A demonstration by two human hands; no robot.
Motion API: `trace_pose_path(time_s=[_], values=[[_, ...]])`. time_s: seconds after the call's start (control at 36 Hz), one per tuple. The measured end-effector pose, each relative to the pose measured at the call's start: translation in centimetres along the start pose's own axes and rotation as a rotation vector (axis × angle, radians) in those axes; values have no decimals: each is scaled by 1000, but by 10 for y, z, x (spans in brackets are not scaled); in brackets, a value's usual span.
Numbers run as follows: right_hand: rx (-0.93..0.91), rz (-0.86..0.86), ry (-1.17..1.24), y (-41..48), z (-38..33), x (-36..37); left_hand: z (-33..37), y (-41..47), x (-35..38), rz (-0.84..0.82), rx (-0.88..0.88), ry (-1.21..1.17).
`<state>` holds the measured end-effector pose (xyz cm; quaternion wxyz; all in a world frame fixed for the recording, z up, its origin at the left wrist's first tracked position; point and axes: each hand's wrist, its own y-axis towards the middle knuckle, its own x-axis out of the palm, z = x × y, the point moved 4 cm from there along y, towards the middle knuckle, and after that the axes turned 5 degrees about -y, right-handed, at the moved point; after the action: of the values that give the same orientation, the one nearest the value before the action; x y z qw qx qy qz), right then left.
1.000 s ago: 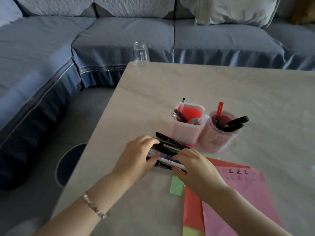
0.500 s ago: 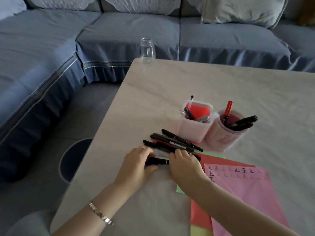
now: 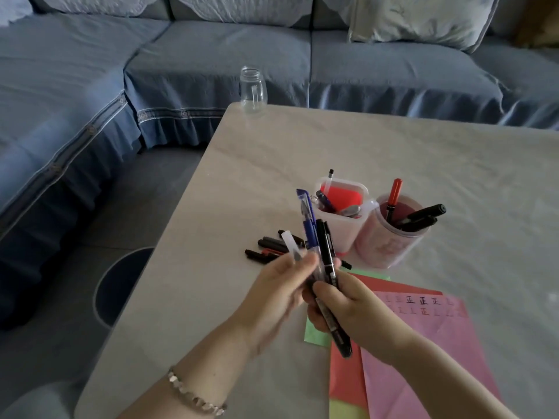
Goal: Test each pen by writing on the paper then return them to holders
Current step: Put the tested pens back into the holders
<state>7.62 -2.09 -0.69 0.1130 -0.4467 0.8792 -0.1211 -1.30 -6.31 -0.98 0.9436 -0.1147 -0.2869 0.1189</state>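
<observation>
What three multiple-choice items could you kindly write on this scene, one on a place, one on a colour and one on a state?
1. Where does the glass jar stand?
A. on the sofa
B. at the far left corner of the table
C. on the floor

2. What colour is the written sheet?
A. white
B. pink
C. blue

3. How is the bundle of pens placed?
A. lying flat on the tabletop
B. standing in a holder
C. held up by both hands

Answers:
1 B, the jar sits on the tabletop right at its far left corner.
2 B, the handwritten characters are on the pink top sheet.
3 C, the left hand and the right hand grip the bundle above the table.
</observation>
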Motion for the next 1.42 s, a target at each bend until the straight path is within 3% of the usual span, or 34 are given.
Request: trace_pose_path(time_s=[0.14, 0.39, 0.53, 0.64, 0.72, 0.81, 0.89, 1.0, 1.08, 1.28, 1.42], values=[[21, -59, 209, -12, -6, -3, -2, 1, 17, -20, -2, 86], [59, 100, 137, -25, -8, -15, -1, 0, 33, 78, 31, 183], [21, 309, -35, -24, -1, -26, -3, 7, 29, 238, 93, 205], [51, 531, 29, -24, 5, -51, 0, 12, 26, 299, 63, 128], [1, 535, 93, -26, 1, -64, 2, 13, 25, 316, 53, -4], [-149, 565, 119, -29, -15, -75, 1, 14, 23, 262, 0, 3], [-300, 697, -110, -29, -35, -97, 2, 15, 25, 170, -44, -40], [-472, 776, -36, -27, -64, -118, 6, 15, 31, 61, -98, -167], [-626, 847, -160, -25, -77, -122, 9, 12, 34, -19, -150, -246], [-352, 793, -628, -1, -51, -120, 13, 7, 38, -225, -223, -320], [-352, 816, -953, -2, -41, -113, 18, 4, 43, -304, -233, -312]])
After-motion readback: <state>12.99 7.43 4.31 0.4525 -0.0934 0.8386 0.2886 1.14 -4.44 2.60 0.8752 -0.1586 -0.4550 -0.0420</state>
